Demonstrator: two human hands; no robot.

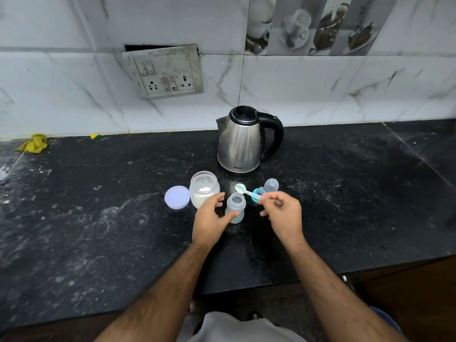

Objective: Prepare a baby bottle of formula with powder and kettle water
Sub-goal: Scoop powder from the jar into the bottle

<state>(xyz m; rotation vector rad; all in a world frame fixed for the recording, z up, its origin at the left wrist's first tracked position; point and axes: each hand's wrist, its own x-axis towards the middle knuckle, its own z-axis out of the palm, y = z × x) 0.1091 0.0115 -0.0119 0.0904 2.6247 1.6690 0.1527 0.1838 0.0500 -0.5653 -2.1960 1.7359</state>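
The baby bottle (235, 209), open at the neck, is seen upright on the black table (98, 218), just below the centre of the frame. It is grasped low on its body by the left hand (211, 219), thumb in front and fingers curled behind. A pale green spoon (246, 191) is pinched by its handle in the right hand (283, 213); its bowl is held just above and right of the bottle's mouth, and whether it carries powder cannot be told.

Powder could be lost over the narrow neck if the spoon were tipped off-centre, and the light bottle could be knocked over should the left grip slacken.

The open powder jar (204, 190) stands just left of the bottle, touching the left fingers, with its lid (177, 196) lying further left. The teat ring (257, 195) and clear cap (271, 185) lie just right, behind the spoon. The kettle (243, 141) stands further up the frame, lid closed, well apart from both hands.
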